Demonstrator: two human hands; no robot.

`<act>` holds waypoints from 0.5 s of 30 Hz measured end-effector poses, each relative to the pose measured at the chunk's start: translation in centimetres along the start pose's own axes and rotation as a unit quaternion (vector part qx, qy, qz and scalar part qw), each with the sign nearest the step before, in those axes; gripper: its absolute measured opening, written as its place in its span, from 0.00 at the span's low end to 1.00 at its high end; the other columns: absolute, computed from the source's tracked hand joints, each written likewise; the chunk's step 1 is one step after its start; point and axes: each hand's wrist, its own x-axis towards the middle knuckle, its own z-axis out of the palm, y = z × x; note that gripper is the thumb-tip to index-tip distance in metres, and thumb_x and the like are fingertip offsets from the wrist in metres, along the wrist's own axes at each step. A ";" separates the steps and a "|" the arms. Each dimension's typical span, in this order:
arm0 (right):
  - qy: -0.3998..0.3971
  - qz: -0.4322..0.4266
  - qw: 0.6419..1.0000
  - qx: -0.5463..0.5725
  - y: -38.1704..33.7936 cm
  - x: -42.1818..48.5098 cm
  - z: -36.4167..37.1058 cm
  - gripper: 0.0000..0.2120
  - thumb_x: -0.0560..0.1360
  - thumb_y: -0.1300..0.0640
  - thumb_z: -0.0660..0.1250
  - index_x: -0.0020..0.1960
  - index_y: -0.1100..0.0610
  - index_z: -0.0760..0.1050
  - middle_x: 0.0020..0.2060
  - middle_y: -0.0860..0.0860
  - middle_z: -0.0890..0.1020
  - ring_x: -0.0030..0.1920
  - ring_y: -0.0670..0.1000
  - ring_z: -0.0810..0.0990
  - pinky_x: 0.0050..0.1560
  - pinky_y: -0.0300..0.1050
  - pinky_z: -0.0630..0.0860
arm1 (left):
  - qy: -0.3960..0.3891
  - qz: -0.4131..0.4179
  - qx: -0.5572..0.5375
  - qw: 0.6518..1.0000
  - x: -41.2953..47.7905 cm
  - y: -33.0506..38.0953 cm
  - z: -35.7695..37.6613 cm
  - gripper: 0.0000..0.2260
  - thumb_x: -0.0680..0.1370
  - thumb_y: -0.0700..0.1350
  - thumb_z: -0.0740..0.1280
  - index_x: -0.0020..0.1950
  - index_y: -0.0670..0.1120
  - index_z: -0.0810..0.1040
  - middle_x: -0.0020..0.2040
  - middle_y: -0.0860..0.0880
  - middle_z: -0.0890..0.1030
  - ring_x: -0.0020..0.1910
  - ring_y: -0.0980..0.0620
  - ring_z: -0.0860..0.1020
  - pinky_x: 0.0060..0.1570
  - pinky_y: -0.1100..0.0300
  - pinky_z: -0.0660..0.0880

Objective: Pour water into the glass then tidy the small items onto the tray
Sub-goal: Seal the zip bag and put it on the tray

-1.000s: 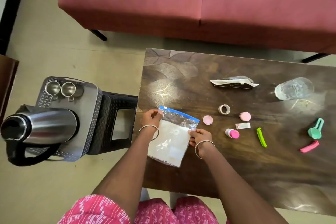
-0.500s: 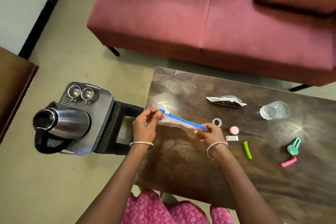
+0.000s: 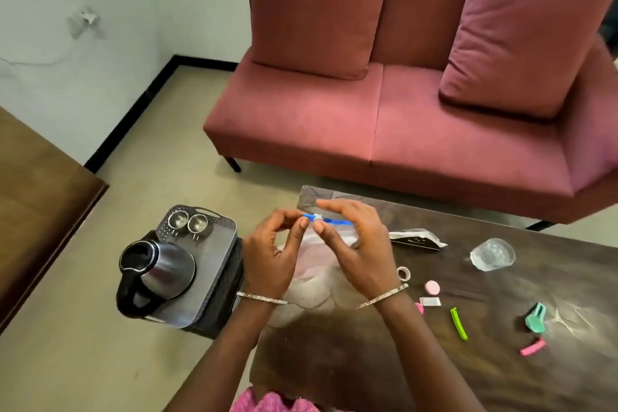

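I hold a clear zip bag (image 3: 314,264) with a blue zip strip upright above the table's left end. My left hand (image 3: 272,254) pinches the strip's left end and my right hand (image 3: 354,244) grips it at the slider. The bag hangs down between my wrists. An empty glass (image 3: 492,254) stands on the dark wooden table (image 3: 501,361) to the right. A steel kettle (image 3: 157,271) rests on a grey tray (image 3: 217,251) on a black stool to the left. On the table lie a tape roll (image 3: 404,273), a pink cap (image 3: 432,287), a green clip (image 3: 458,323), a teal clip (image 3: 535,318) and a pink clip (image 3: 532,346).
Two small steel cups (image 3: 188,221) sit at the tray's far end. A folded packet (image 3: 416,239) lies on the table behind my right hand. A small white piece (image 3: 430,302) lies by the pink cap. A maroon sofa (image 3: 418,117) stands beyond the table; brown furniture (image 3: 36,204) at left.
I have lifted the zip bag off the table and turned it upright. My right hand has slid left along the blue strip toward my left hand. The view has tilted up.
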 end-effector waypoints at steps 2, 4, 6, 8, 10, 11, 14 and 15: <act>0.003 -0.017 0.999 0.027 -2.6 -0.1 0.2 0.09 0.75 0.49 0.71 0.54 0.49 0.84 0.51 0.42 0.84 0.57 0.44 0.78 0.60 0.48 0.74 | 0.016 0.016 -0.016 1.000 0.0 1.6 -1.7 0.01 0.77 0.44 0.70 0.46 0.48 0.80 0.41 0.56 0.82 0.43 0.60 0.81 0.42 0.64 0.77; 0.013 -0.030 0.998 0.058 -4.4 -0.1 0.2 0.07 0.75 0.52 0.72 0.51 0.51 0.85 0.46 0.43 0.86 0.52 0.45 0.80 0.55 0.49 0.77 | 0.021 0.010 -0.039 0.999 0.1 2.8 -3.1 0.01 0.78 0.42 0.70 0.47 0.45 0.81 0.41 0.54 0.83 0.42 0.56 0.81 0.43 0.58 0.79; 0.013 -0.050 0.997 0.051 -5.5 -0.3 0.1 0.05 0.74 0.51 0.73 0.48 0.49 0.86 0.43 0.42 0.86 0.51 0.45 0.80 0.54 0.52 0.77 | 0.023 0.004 -0.059 0.998 -0.3 3.7 -4.4 0.02 0.78 0.42 0.69 0.46 0.44 0.80 0.40 0.51 0.82 0.41 0.53 0.81 0.43 0.52 0.79; 0.015 -0.073 0.997 0.032 -6.4 -0.7 0.5 0.05 0.74 0.49 0.72 0.47 0.47 0.85 0.41 0.40 0.85 0.50 0.45 0.79 0.54 0.58 0.75 | 0.036 -0.008 -0.081 0.996 -0.5 3.9 -5.9 0.04 0.77 0.43 0.68 0.45 0.43 0.80 0.39 0.50 0.82 0.41 0.51 0.81 0.43 0.50 0.79; 0.024 -0.094 0.995 0.019 -7.1 -1.1 0.9 0.05 0.74 0.48 0.72 0.46 0.47 0.85 0.41 0.39 0.84 0.50 0.46 0.79 0.54 0.61 0.74 | 0.055 -0.016 -0.092 0.994 -0.5 3.9 -7.2 0.05 0.77 0.45 0.67 0.45 0.45 0.79 0.39 0.50 0.83 0.40 0.50 0.82 0.43 0.50 0.79; 0.027 -0.102 0.994 0.014 -7.4 -1.2 0.9 0.05 0.74 0.48 0.72 0.46 0.47 0.85 0.41 0.38 0.84 0.50 0.45 0.78 0.54 0.62 0.74 | 0.059 -0.020 -0.097 0.993 -0.4 4.0 -7.5 0.04 0.77 0.45 0.67 0.45 0.46 0.79 0.39 0.50 0.83 0.41 0.51 0.82 0.44 0.50 0.79; 0.041 -0.120 0.992 -0.015 -7.5 -0.9 0.2 0.02 0.73 0.49 0.72 0.44 0.44 0.83 0.40 0.35 0.82 0.49 0.44 0.78 0.55 0.62 0.73 | 0.082 -0.060 -0.140 0.985 0.0 4.0 -8.3 0.04 0.78 0.45 0.66 0.45 0.46 0.77 0.37 0.49 0.84 0.40 0.51 0.83 0.45 0.50 0.80; 0.050 -0.123 0.991 -0.029 -7.3 -0.7 -0.2 0.01 0.73 0.49 0.72 0.44 0.43 0.83 0.40 0.34 0.82 0.49 0.44 0.78 0.54 0.62 0.73 | 0.096 -0.081 -0.168 0.978 0.1 3.9 -8.8 0.04 0.78 0.44 0.66 0.46 0.45 0.77 0.37 0.48 0.84 0.39 0.50 0.83 0.46 0.48 0.80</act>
